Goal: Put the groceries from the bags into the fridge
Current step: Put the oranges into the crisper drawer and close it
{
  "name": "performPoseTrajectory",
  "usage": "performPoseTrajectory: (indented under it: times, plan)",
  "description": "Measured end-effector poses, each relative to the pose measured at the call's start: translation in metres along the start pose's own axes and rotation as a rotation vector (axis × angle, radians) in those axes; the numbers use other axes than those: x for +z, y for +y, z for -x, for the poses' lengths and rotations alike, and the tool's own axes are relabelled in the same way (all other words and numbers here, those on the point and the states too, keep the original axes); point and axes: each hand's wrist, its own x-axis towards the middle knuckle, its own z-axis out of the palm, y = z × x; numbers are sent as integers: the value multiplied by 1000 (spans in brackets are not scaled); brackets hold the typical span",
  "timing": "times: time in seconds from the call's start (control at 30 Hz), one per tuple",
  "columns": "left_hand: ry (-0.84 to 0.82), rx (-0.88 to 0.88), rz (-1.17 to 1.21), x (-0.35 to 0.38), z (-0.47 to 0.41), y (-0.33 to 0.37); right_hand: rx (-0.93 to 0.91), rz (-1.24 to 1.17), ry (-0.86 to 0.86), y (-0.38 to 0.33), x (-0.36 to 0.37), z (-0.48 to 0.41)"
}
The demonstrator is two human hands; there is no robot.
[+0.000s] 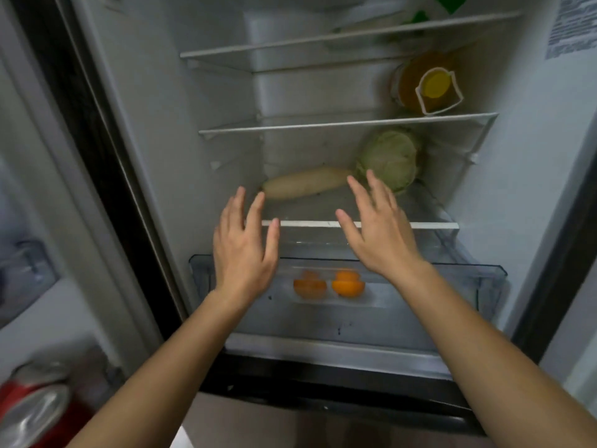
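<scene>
The fridge (pixel 145 124) stands open and fills most of the frame. At upper right a green pack (pixel 420 17) lies on the top shelf (pixel 323 40). Below it a jug (pixel 426 85) with a yellow lid sits at the right end of the middle shelf (pixel 323 126). On the low shelf (pixel 420 225), at the centre of the frame, a pale radish (pixel 305 185) lies lengthwise toward the back. Its right end is just beside a green cabbage (pixel 389 160) in the right rear corner. Under that shelf a clear drawer (pixel 484 273) is pulled out, and two oranges (pixel 347 284) show side by side through its front. The door (pixel 26 270) with its bins runs down the left edge, and a red can (pixel 32 405) shows blurred at lower left. Both forearms reach up from the bottom of the frame, over the drawer. The left hand (pixel 244 250) and right hand (pixel 378 234) are flat, backs to the camera, fingers straight and slightly spread, holding nothing, with a gap between them. The left fingertips lie by the radish's left end, the right ones where radish and cabbage meet; whether they touch cannot be told. The low shelf's white front edge crosses behind both hands. There is open room on the front of that shelf and on the left of the middle shelf.
</scene>
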Motion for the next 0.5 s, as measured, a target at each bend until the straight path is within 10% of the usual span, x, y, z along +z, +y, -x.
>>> performPoseTrajectory:
  times: [0.5]
  plan:
    - [117, 100, -241, -196, 111, -33, -266, -165, 387, -146, -8, 80]
